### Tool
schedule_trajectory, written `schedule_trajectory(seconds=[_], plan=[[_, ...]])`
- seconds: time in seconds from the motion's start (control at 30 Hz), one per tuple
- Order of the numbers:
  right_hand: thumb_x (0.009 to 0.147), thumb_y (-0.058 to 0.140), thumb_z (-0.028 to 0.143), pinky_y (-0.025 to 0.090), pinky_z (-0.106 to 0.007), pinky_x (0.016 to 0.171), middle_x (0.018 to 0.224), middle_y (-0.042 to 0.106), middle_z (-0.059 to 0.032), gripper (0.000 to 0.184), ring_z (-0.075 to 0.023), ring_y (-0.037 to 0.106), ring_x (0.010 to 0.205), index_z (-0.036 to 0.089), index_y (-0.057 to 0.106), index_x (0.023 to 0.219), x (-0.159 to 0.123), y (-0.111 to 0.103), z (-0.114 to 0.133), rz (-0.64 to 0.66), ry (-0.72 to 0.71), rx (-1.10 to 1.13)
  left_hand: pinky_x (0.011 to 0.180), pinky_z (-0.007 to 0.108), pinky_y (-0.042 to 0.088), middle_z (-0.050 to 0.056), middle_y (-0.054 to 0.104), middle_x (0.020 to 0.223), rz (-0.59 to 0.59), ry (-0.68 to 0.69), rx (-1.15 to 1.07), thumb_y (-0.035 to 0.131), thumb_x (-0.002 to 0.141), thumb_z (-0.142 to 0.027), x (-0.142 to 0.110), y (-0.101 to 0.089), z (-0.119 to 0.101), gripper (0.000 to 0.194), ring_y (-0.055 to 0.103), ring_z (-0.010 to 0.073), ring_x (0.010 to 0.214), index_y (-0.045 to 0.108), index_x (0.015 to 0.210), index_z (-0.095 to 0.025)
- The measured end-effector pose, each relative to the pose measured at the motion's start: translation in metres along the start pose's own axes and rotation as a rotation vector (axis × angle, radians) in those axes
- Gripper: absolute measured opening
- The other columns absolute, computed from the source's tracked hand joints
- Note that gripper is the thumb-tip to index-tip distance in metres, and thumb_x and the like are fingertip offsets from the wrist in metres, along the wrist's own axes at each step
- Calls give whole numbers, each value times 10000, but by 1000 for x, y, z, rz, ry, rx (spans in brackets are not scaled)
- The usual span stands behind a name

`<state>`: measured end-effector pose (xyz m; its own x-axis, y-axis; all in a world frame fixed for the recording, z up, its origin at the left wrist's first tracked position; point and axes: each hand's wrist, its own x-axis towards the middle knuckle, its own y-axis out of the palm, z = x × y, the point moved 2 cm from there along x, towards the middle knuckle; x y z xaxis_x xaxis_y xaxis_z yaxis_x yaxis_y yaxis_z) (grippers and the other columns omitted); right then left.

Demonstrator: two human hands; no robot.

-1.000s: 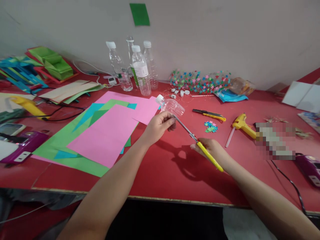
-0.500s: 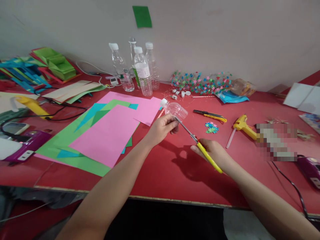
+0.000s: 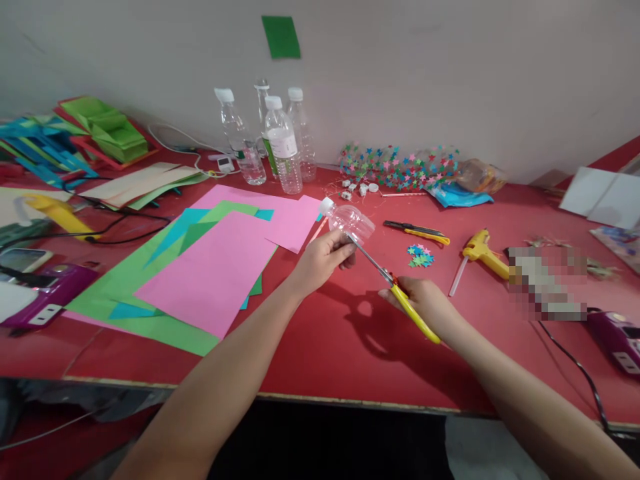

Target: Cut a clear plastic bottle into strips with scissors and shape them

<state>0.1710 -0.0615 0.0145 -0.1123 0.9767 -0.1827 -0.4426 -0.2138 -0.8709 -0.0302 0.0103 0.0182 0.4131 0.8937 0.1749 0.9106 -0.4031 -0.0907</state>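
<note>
My right hand (image 3: 423, 300) is wrapped round the yellow handles of a pair of scissors (image 3: 413, 313), its blades pointing up and left. The blade tips reach the fingertips of my left hand (image 3: 327, 257), which is closed in a pinch; what lies between those fingers is too small or hidden to make out. Just beyond my left fingers is the clear cut-off top of a plastic bottle (image 3: 353, 223) with a white cap, tipped on its side. Whether my left hand touches it I cannot tell. Both hands are above the red table (image 3: 320, 353).
Pink, green and blue paper sheets (image 3: 210, 273) lie to the left. Plastic bottles (image 3: 285, 150) stand by the wall. On the right are a box cutter (image 3: 417, 232), paper stars (image 3: 420, 256), a yellow glue gun (image 3: 485, 253) and a purple power strip (image 3: 613, 337). A star-covered bottle (image 3: 400, 167) lies behind.
The camera view has shifted slightly. Both hands and the scissors hold almost the same pose, and the things on the table lie as before.
</note>
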Motion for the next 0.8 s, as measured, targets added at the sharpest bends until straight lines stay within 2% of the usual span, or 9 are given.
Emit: schedule_trajectory(seconds=[0.2,0.43,0.6,0.8], plan=[[854,351,704,263,-254,524,570,462,-5,495,-143,386,501,241,392,682,-1,0,2,-6,1,-118,600,240,468,2,600,654,39,-52,38,547,869,-266,-2,6,5,137,556,91,585,547,793,-152],[837,364,725,257,-258,507,556,462,2,524,-123,305,489,235,392,652,-1,1,0,0,22,-8,610,251,481,3,605,651,36,-77,23,559,861,-266,-3,9,5,130,564,97,591,541,792,-158],[834,428,699,262,-256,489,541,494,-10,519,-113,314,474,220,458,638,-1,3,-2,-23,3,45,611,249,489,13,612,665,38,-42,11,565,867,-294,-3,8,5,163,568,97,598,544,774,-162],[849,426,689,266,-254,490,540,472,-1,511,-115,323,473,222,455,643,-1,1,0,-27,-27,-21,600,232,491,5,611,658,56,-45,42,561,858,-278,-2,7,8,139,570,93,591,542,784,-161]])
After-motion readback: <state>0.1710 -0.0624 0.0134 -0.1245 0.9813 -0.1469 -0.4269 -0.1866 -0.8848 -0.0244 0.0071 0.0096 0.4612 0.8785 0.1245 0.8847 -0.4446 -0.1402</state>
